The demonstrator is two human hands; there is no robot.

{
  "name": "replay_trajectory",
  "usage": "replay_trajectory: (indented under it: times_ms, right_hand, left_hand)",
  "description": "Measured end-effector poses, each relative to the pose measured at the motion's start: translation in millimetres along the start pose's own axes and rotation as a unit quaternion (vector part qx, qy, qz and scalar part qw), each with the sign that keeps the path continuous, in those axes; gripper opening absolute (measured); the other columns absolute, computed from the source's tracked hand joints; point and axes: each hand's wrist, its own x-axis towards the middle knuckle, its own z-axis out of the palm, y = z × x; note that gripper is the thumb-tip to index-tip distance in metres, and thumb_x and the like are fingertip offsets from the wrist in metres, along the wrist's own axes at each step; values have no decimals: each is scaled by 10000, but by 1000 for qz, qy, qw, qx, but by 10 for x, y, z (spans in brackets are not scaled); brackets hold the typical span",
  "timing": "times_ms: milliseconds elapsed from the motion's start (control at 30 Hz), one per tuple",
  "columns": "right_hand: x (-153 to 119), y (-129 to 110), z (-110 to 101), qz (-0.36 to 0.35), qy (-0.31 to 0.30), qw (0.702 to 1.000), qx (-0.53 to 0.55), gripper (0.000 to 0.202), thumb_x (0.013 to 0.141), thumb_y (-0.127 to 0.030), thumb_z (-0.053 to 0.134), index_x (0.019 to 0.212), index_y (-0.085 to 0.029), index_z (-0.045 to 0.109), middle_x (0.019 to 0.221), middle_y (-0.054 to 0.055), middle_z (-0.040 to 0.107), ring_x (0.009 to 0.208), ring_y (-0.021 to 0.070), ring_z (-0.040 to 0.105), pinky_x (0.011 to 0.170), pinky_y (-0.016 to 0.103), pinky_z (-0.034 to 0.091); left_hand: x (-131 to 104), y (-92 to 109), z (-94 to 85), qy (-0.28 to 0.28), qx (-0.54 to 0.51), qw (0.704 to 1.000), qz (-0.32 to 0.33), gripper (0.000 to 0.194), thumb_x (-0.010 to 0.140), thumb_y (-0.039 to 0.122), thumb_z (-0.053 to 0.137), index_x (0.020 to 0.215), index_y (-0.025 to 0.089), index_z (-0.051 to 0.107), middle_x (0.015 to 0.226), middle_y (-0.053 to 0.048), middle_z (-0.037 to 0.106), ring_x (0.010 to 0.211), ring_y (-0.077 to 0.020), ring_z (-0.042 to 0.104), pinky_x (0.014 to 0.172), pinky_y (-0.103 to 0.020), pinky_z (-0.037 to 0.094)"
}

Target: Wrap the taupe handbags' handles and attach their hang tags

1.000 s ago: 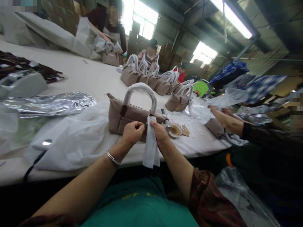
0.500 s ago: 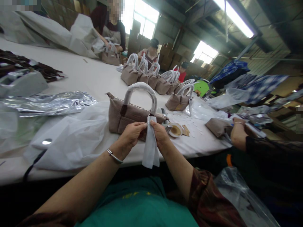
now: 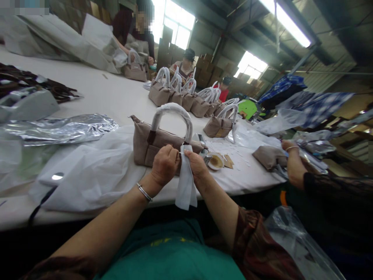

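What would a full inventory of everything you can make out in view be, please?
Long cloth-covered white table: one, white, across the view.
Taupe fabric handbag with white-wrapped handle: one, taupe, centre.
Thin white strip: one, white, hanging before the handbag.
Other taupe handbags: several, taupe, mostly behind.
Translucent white sheeting: uncounted, white, left.
Crinkled silver foil: uncounted, silver, left.
Slim dark-brown straps: one pile, brown, far left.
Blue checked cloth: uncounted, blue and white, right.
Brown cardboard boxes: many, brown, background.
Bright windows: two, white, background.
Co-workers: at least four, dark and red clothing, behind and right.
Silver metal bangle: one, silver, left wrist.
Left hand: one, bare, curled beside the strip.
Right hand: one, bare, pinching the strip.
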Motion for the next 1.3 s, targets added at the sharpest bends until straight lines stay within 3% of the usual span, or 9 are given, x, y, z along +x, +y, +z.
replay_trajectory:
  times_ms: [200, 567, 767, 900, 1000, 1067, 1167, 1233, 1300]
  right_hand:
    - [30, 66, -22, 19, -22, 998, 55, 248, 755, -388, 694, 734, -207, 526, 577, -29, 511, 478, 123, 454, 425, 254, 388]
    - [19, 119, -20, 6, -36, 997, 72, 288, 750, -403, 722, 714, -195, 527, 572, -39, 483, 490, 104, 437, 446, 237, 385]
    - [-17, 50, -29, 14, -27, 999, 16, 352, 721, -481, 735, 771, -191, 544, 579, -46, 498, 508, 118, 470, 457, 244, 394]
    - [-60, -39, -57, 7, -13, 996, -84, 391, 741, -543, 705, 865, -193, 582, 601, -51, 536, 526, 121, 490, 466, 231, 396]
    - [-63, -69, -68, 14, -19, 995, -97, 396, 764, -568, 668, 869, -194, 592, 615, -46, 557, 536, 125, 506, 484, 235, 416]
    - [-56, -69, -60, 18, -11, 996, -85, 378, 759, -551, 675, 854, -195, 590, 602, -47, 557, 521, 126, 503, 480, 241, 416]
    - [-44, -41, -26, 16, 21, 997, -70, 346, 756, -513, 689, 804, -187, 581, 582, -42, 555, 495, 118, 484, 464, 240, 396]
    - [-33, -10, 2, 15, 33, 998, -58, 349, 764, -512, 687, 787, -182, 575, 589, -34, 561, 499, 114, 486, 469, 238, 393]
    - [-22, 18, 22, 7, 39, 998, -51, 365, 766, -527, 688, 810, -180, 583, 608, -31, 572, 522, 116, 500, 486, 235, 400]
  left_hand:
    - [-8, -7, -24, -2, 110, 992, 60, 238, 942, 199, 502, 713, 176, 566, 768, -90, 546, 754, -232, 490, 686, -353, 389]
    - [-68, 27, -111, -28, 156, 986, 50, 237, 948, 218, 499, 722, 188, 562, 754, -71, 548, 748, -228, 506, 689, -373, 356]
    - [-62, 37, -24, -102, 10, 994, -24, 182, 912, 201, 537, 739, 178, 588, 805, -62, 565, 768, -194, 534, 696, -313, 414]
    - [-17, -22, 5, -121, -182, 972, -87, 150, 868, 154, 509, 773, 168, 624, 809, -43, 561, 724, -156, 533, 686, -276, 443]
    - [35, -79, -18, -146, -320, 928, -125, 163, 828, 159, 516, 848, 163, 678, 830, -44, 601, 785, -166, 572, 762, -289, 474]
    - [40, -90, -55, -204, -392, 879, -177, 201, 772, 171, 565, 916, 164, 705, 862, -50, 647, 845, -191, 603, 811, -313, 490]
    - [-72, -23, -111, -265, -521, 747, -316, 323, 732, 241, 633, 1032, 143, 701, 878, -72, 687, 833, -218, 639, 772, -337, 525]
    - [-235, 79, -138, -246, -605, 640, -406, 433, 742, 329, 667, 1135, 150, 661, 920, -89, 698, 794, -213, 653, 700, -319, 536]
    - [-432, 208, -155, -200, -653, 566, -461, 536, 743, 428, 699, 1212, 182, 612, 981, -100, 700, 785, -206, 663, 653, -295, 535]
